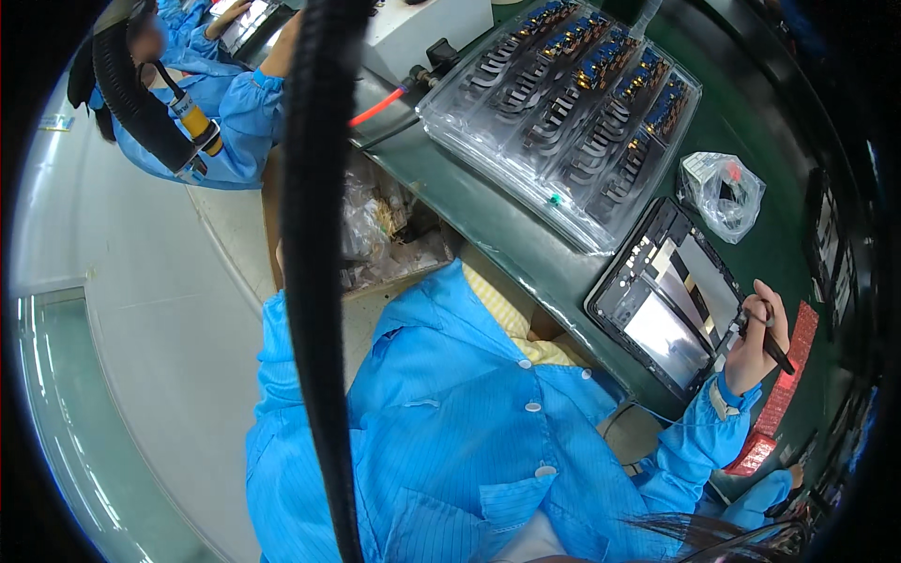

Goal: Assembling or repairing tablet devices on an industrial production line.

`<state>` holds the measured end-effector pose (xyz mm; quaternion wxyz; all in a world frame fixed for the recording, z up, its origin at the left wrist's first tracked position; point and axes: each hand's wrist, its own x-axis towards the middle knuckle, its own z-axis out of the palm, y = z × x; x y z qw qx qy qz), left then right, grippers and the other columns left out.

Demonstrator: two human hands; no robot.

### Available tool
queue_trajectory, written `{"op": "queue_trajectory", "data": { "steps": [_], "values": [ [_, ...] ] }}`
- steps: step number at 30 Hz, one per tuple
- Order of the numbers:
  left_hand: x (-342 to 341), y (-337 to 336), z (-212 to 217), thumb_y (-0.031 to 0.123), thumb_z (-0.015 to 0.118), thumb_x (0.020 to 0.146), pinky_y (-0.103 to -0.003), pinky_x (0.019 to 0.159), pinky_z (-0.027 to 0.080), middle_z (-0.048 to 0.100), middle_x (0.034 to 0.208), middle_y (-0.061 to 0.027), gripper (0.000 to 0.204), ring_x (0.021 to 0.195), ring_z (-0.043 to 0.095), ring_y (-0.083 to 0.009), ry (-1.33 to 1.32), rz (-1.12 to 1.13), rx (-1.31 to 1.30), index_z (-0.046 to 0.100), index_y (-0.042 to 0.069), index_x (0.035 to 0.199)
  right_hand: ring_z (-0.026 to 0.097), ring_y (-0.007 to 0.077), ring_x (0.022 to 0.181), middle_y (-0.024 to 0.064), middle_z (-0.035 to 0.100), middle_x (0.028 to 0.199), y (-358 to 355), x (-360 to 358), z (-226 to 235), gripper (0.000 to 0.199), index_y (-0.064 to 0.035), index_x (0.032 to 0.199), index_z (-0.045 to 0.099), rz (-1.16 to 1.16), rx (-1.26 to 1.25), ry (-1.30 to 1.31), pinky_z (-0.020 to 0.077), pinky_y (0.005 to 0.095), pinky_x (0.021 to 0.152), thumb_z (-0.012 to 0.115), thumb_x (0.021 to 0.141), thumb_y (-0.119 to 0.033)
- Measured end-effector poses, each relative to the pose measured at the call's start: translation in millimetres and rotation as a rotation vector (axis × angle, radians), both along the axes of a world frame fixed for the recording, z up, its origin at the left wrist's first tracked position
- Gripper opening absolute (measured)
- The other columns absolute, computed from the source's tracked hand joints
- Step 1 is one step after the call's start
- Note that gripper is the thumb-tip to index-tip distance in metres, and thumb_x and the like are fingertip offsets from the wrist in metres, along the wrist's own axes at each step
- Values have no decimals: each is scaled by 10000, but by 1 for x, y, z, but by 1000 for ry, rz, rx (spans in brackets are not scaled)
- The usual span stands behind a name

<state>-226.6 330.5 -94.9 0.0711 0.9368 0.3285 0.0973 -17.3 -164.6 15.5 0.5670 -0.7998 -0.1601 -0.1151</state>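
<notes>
Head view, frame right: the right hand [749, 349] pinches a dark slim tool [778, 355] beside an opened tablet [668, 305]; slipping could scratch it; left hand unseen.

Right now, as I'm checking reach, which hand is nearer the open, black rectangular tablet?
Right: the right hand is at the right edge of the tablet. The left hand isn't discernible; its blue fabric sleeve is far to the tablet's left.

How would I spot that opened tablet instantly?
On the dark green workbench, find the clear parts tray. The opened tablet lies beside it, at the person's right hand. Unlike the crumpled clear bag nearby, it's flat and black-framed, showing silvery panels.
</notes>
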Motion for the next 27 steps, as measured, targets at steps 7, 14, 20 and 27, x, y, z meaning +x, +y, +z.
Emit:
{"op": "queue_trajectory", "data": {
  "steps": [7,14,20,27],
  "values": [
    [90,-132,98,9,547,765,-335,638,503,628,849,-114,89,749,613,-262,-408,-683,-192,613,24,823,544,101,630,83,583,750,-2,0,21,150,57,920,597,86,-150,154,413,209,592,514,795,44],
    [179,-285,146,44,567,763,-340,786,465,473,1168,-208,520,979,536,-319,-477,-1173,-535,384,-6,1248,604,130,685,111,622,856,-6,12,-7,84,49,851,579,369,340,412,483,237,619,569,782,2],
    [241,-343,138,43,564,805,-331,619,514,603,907,-158,349,768,624,-260,-575,-1122,-943,473,5,1140,599,94,661,77,626,708,-21,6,-4,151,26,927,607,337,333,431,448,197,560,566,785,-7],
    [239,-346,127,-29,633,727,-278,616,528,627,876,-122,312,745,637,-196,-705,-1027,-975,574,18,1030,572,49,547,-31,486,486,-19,8,1,160,11,943,631,384,252,418,384,177,491,581,796,-26]
  ]
}}
